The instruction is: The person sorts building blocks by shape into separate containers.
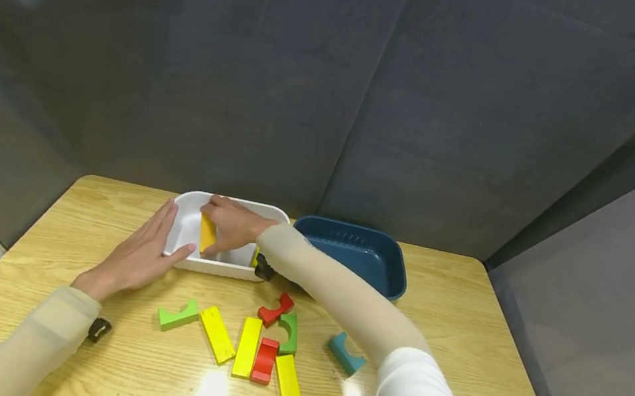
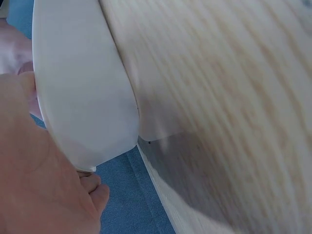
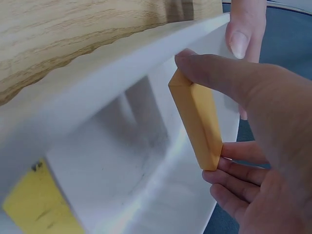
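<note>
Inside the white plastic bin (image 1: 224, 269), my right hand (image 1: 237, 226) pinches an orange-yellow block (image 1: 207, 233) near the left end. The right wrist view shows the thumb at one end of this block (image 3: 197, 124) and the fingertips at the other. Another yellow block (image 3: 44, 204) lies on the bin floor, mostly hidden by the right wrist in the head view. My left hand (image 1: 134, 261) rests against the bin's left end, fingers straight along the outer wall and thumb at the front rim. The left wrist view shows this hand (image 2: 39, 165) touching the white wall.
A dark blue bin (image 1: 399, 262) stands right of the white one. In front lie yellow blocks (image 1: 246, 348), red pieces (image 1: 264, 361), green arches (image 1: 178, 317) and a blue-green arch (image 1: 345, 355) on the wooden table (image 1: 450, 376). Dark curtain (image 1: 248, 82) hangs behind.
</note>
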Tool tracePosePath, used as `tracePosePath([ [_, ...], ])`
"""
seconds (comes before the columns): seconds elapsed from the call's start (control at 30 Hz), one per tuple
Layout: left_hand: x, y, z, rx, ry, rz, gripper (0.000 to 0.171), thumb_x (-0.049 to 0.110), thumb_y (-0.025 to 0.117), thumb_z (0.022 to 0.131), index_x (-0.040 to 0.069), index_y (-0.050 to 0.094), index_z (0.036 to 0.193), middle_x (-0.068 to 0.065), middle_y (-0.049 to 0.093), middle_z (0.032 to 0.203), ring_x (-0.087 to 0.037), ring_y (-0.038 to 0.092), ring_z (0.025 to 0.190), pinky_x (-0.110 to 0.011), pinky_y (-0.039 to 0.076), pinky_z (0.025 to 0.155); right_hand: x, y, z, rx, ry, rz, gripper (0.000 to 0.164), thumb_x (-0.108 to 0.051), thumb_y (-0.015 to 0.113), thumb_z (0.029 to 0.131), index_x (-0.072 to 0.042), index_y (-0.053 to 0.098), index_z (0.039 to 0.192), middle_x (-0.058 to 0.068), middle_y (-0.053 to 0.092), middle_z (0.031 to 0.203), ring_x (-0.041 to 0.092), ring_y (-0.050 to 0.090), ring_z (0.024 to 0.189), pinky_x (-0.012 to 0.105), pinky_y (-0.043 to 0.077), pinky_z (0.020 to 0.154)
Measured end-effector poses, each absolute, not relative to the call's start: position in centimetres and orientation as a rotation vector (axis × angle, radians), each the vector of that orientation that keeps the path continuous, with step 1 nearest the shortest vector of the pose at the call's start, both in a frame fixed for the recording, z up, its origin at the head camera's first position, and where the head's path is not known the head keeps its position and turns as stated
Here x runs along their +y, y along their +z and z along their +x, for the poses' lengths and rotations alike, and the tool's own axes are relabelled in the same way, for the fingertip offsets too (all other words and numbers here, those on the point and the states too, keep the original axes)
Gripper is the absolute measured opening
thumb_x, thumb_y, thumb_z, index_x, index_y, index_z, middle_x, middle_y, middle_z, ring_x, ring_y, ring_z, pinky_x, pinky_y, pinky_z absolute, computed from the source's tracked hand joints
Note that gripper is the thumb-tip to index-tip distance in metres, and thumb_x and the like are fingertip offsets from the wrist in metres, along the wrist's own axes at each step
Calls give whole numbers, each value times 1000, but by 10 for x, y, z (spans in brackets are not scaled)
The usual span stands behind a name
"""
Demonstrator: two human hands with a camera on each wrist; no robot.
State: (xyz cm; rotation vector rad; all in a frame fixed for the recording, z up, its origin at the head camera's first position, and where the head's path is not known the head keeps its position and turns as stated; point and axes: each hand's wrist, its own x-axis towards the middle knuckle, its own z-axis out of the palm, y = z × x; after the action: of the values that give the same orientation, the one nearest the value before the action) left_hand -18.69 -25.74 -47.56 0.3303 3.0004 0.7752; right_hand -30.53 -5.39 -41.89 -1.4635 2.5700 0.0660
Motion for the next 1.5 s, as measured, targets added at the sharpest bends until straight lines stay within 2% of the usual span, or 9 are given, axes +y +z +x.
tracePosePath([
  [0.17,-258,-477,-186,3016,779,328,101,66,43,109,2,-5,171,-12,-14,179,-43,5,165,-70,21,126,-62,-424,-307,2588,99,-1492,88,-59,83,88,-5,55,152,9,55,145,18,52,125,25,43,109],
  [0.4,-258,-475,-186,3013,768,355,100,64,43,110,2,-6,170,-12,-14,179,-41,2,165,-69,19,127,-69,-431,-312,2583,51,-1521,81,-53,85,88,-4,59,147,7,59,137,14,53,116,21,45,102],
  [0.67,-259,-474,-186,2997,772,357,99,65,41,110,3,-7,170,-9,-18,178,-41,0,165,-69,17,127,-79,-435,-316,2596,63,-1533,83,-56,86,85,-5,58,144,5,57,133,14,51,112,21,45,98],
  [0.87,-260,-476,-187,3000,776,358,99,65,41,110,3,-8,170,-10,-18,178,-40,-1,166,-68,17,128,-83,-431,-317,2587,65,-1515,88,-59,83,88,-3,54,150,8,56,138,17,52,116,23,45,103],
  [1.1,-261,-475,-188,3004,775,364,100,65,42,110,1,-5,170,-12,-16,179,-41,0,165,-70,17,127,-80,-425,-318,2556,-11,-1410,104,-60,82,89,-6,38,165,9,46,153,18,49,131,25,42,113],
  [1.27,-262,-475,-190,2999,762,362,100,65,42,110,1,-6,170,-11,-18,178,-41,-1,165,-69,15,128,-74,-418,-321,2561,-58,-1352,96,-58,78,94,-10,37,167,5,46,157,17,49,137,27,41,117],
  [1.5,-262,-475,-192,3000,748,363,100,65,41,110,1,-6,170,-13,-17,178,-41,-1,165,-68,15,128,-63,-409,-322,2546,-90,-1331,86,-54,72,100,-10,40,166,5,46,162,20,49,140,32,43,117],
])
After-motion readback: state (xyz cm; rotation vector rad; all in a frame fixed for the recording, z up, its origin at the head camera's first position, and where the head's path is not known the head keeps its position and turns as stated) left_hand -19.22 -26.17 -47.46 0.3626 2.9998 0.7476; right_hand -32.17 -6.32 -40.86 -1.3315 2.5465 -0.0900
